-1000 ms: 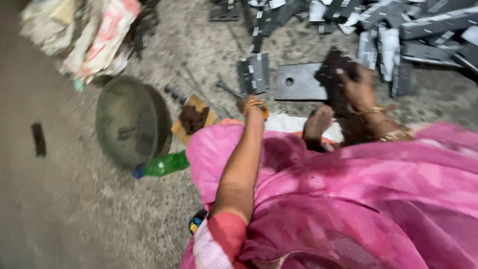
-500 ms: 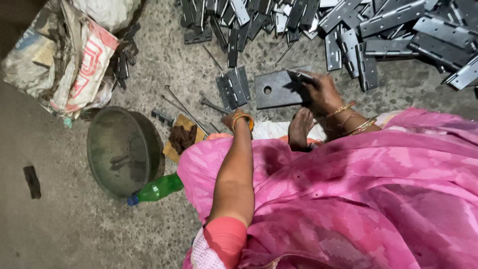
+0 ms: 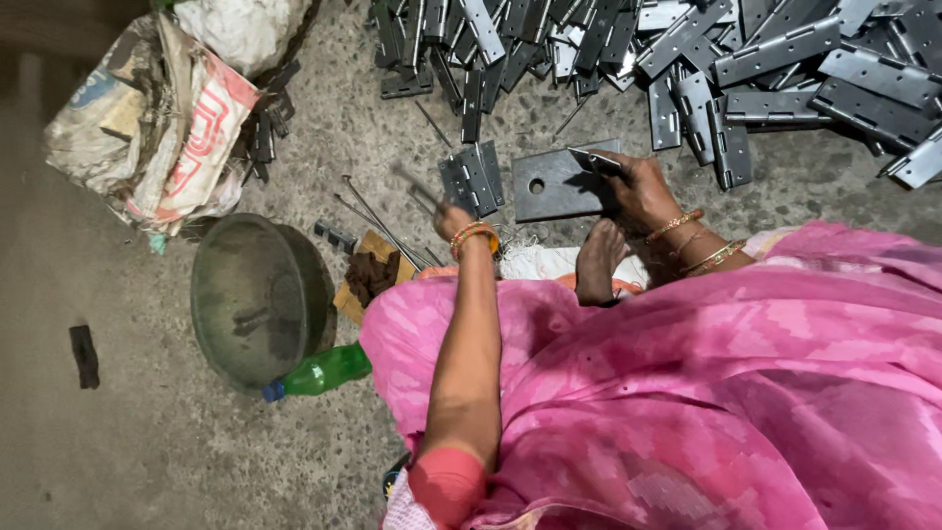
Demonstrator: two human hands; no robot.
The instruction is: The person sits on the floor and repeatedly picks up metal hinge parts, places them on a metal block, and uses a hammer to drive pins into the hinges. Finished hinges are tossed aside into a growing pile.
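Rough grey concrete floor [image 3: 324, 147] carries everything, with a big heap of grey metal hinges [image 3: 706, 49] spread across the top of the view. Below the heap lies a flat steel plate [image 3: 554, 186] with a round hole near its left end. The right hand [image 3: 643, 186] rests on the plate's right edge, fingers closed around a folded hinge [image 3: 597, 160] held over the plate. The left hand [image 3: 453, 218] is raised beside a small stack of hinges [image 3: 473, 180], just left of the plate; it is blurred, so I cannot tell whether it grips anything. Thin metal pins [image 3: 378, 221] lie on the floor near it. Further left sit a dark round pan [image 3: 260, 294], a green bottle [image 3: 319, 373] and filled sacks [image 3: 157, 128].
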